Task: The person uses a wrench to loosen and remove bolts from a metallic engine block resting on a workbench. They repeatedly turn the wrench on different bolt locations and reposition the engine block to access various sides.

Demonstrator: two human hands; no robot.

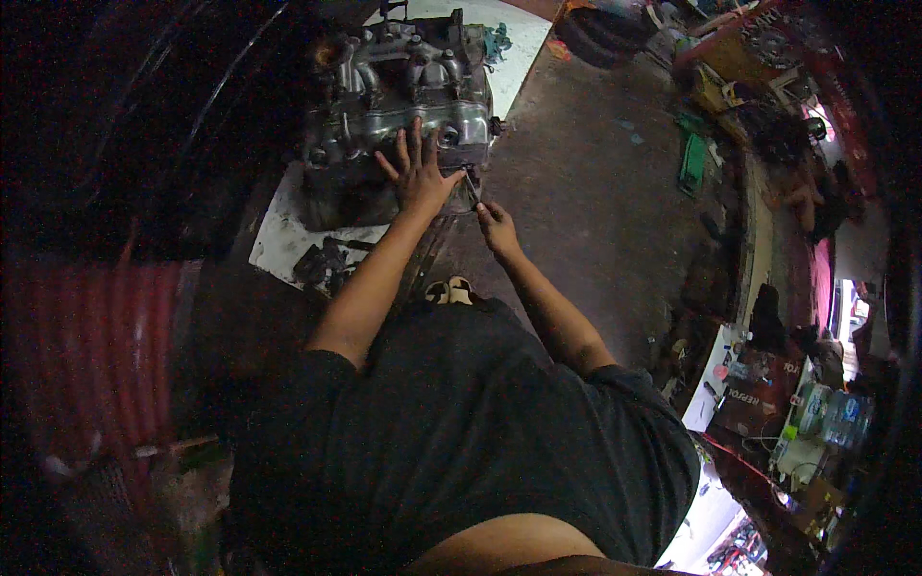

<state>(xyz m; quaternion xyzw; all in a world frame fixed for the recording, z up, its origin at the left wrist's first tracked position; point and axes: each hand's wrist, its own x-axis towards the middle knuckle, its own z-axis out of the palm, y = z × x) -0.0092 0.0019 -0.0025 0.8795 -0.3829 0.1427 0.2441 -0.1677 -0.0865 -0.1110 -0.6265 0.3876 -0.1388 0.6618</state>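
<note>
A grimy metal car engine [423, 91] stands in front of me, its valve cover side closest. My left hand [421, 180] rests on the engine's near edge with fingers spread, pressing on the metal and gripping nothing. Just right of it, my right hand [497, 228] is closed around a slim metal tool [472, 188], perhaps a screwdriver; its exact kind is too small to tell. The tool's far end meets the engine's near right corner, close to my left thumb. My fist hides its handle.
Under the engine lies a white board [279, 226], with dark metal parts [329, 264] on its near left corner. To the right on the floor is a green object [691, 163]. Cluttered tools, boxes and plastic bottles [845, 418] line the right side. Red corrugated sheeting [91, 355] stands at left.
</note>
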